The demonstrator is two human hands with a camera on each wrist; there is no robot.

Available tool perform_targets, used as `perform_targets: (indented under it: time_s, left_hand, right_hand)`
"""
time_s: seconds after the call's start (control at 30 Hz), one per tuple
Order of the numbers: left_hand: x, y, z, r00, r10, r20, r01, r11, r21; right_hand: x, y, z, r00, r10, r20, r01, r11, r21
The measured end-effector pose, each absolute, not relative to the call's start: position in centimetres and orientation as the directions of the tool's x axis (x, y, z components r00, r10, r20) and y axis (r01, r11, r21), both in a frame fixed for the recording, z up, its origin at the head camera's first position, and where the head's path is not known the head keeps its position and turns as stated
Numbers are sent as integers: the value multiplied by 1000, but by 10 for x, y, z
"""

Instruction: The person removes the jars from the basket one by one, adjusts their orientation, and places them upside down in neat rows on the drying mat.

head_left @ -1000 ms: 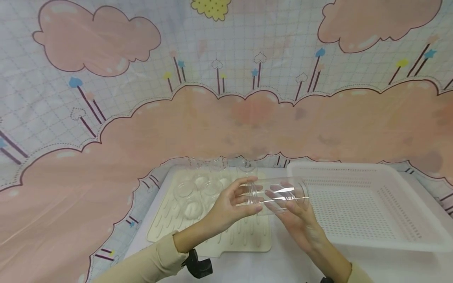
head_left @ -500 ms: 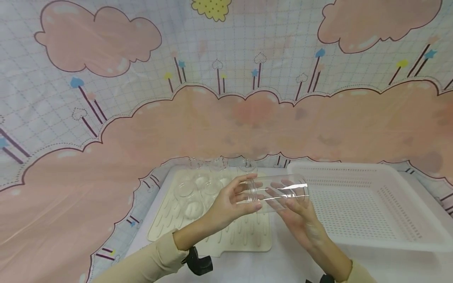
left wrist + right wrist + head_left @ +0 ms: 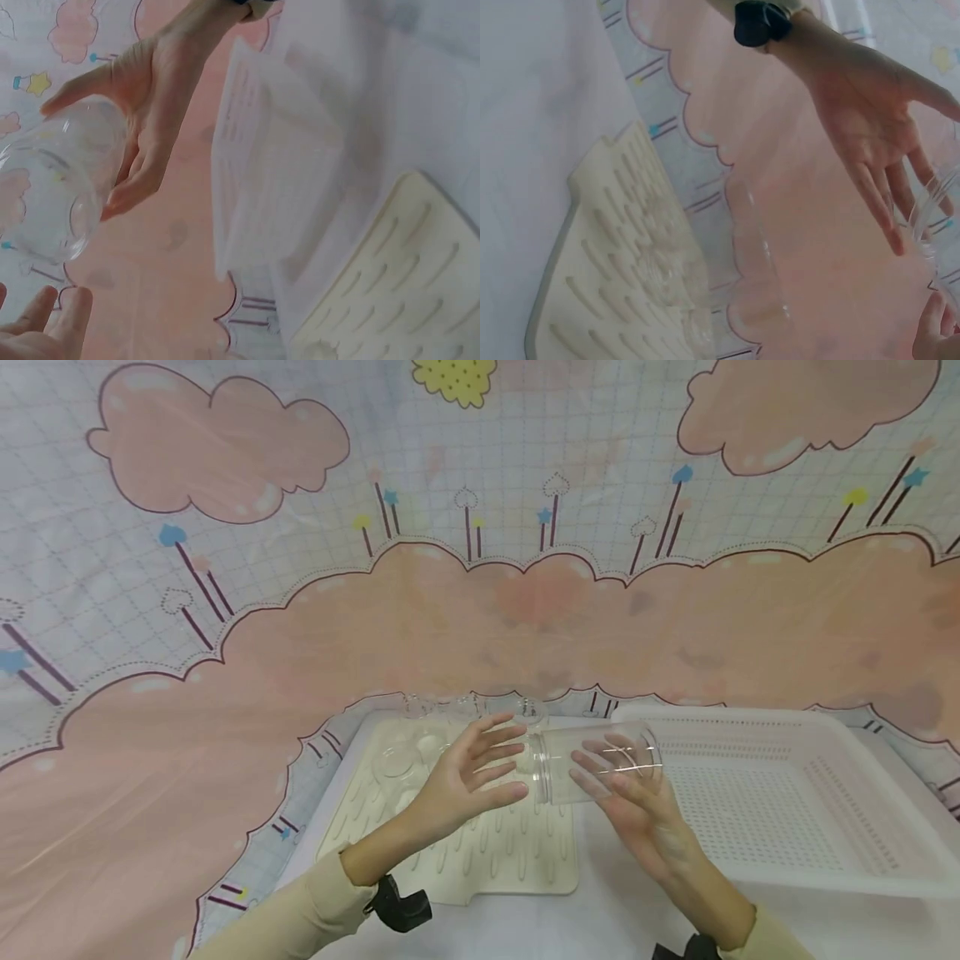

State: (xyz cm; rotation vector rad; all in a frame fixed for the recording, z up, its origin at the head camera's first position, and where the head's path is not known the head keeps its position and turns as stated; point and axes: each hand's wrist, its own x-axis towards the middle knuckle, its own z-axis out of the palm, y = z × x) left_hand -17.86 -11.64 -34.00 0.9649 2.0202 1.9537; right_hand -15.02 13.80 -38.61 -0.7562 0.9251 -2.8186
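A clear cylindrical jar (image 3: pixel 558 768) with a ridged, threaded neck lies sideways in the air, its neck to the left. My right hand (image 3: pixel 651 822) holds it near the base, thumb in front and fingers showing through the clear wall. Just left of the neck is my left hand (image 3: pixel 453 777), fingers spread and holding nothing. In the left wrist view the right hand (image 3: pixel 150 112) curls round the jar (image 3: pixel 56 187), and left fingertips show below. The right wrist view has the left hand (image 3: pixel 874 112) spread beside the jar's rim (image 3: pixel 937 202).
Several clear glass pieces (image 3: pixel 397 762) stand on a cream ridged drying mat (image 3: pixel 525 864) behind and below my left hand. To the right, a white perforated plastic basket (image 3: pixel 810 878) sits on the white table. A patterned cloth (image 3: pixel 480 635) hangs behind.
My left hand has let go of the jar's neck and moved a little left, its fingers spreading. The jar stays in my right hand, shifted slightly right.
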Motion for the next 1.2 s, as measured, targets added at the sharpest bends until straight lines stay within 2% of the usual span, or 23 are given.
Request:
perform_targets:
  time_s: [0.2,0.47,0.7,1.0,1.2]
  left_hand:
    - [-182,-143,-336,-787,488,377,466,71,882]
    - [-190,-187,-337,-832,354,427,517,216,828]
    - [-193,-226,-347,-878,274,392,470,346,812]
    - [-189,-258,-373,-922,234,308,384,457,802]
    - [-190,-273,-397,-951,206,229,305,529,792]
  right_hand:
    - [-155,142,-380,-896,-193,399,-115,-768,-630]
    - [-165,147,-373,-953,-138,271,-130,-620,-774]
    - [-176,142,-365,-990,-97,103,-51,-434,-900]
    - [-193,122,-372,-998,-65,-21,42,-350,-936]
    - [-199,112,-376,-998,-40,-57,67,-288,-955]
